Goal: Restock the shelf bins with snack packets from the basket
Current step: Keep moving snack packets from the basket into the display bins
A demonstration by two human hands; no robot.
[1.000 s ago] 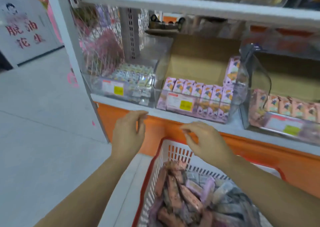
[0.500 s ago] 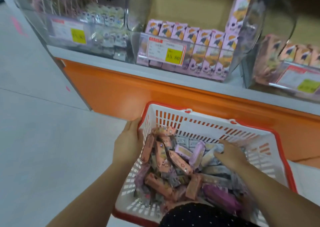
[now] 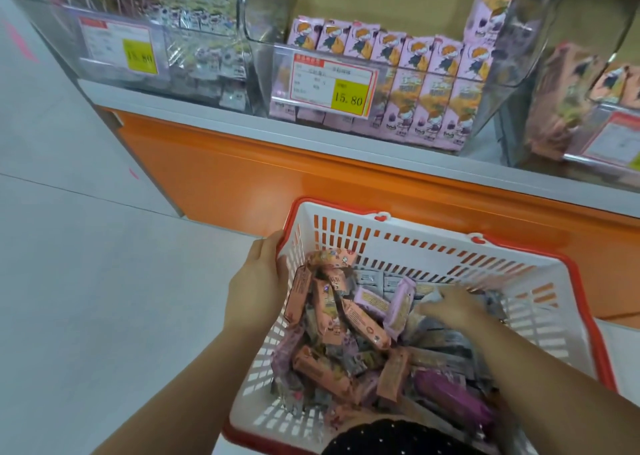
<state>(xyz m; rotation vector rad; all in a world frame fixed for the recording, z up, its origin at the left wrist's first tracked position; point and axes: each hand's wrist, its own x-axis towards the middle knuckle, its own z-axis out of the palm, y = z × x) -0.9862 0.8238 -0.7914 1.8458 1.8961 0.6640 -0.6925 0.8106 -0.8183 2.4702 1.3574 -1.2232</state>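
the basket (image 3: 349, 227), white with a red rim, sits low in front of the shelf (image 3: 194, 108), below its orange panel (image 3: 225, 170). it is heaped with packets (image 3: 363, 323): pink ones toward the left wall, grey and purple ones toward the right and near edges. the left hand (image 3: 258, 288) lies against the basket's left wall near the far left corner, thumb along the rim and fingers curled over it, gripping. the right hand (image 3: 453, 307) is down among the grey packets near the far wall, blurred; fingers are on the wrappers, but i cannot tell if they have closed on one. on the shelf stand three clear bins: the left bin (image 3: 62, 35) with small pale packets, the middle bin (image 3: 258, 73) with upright purple packets (image 3: 433, 87) and a tag (image 3: 332, 85) reading 15.80, and the right bin (image 3: 585, 115) with pink ones. dark dotted cloth (image 3: 398, 437) covers the basket's near edge.
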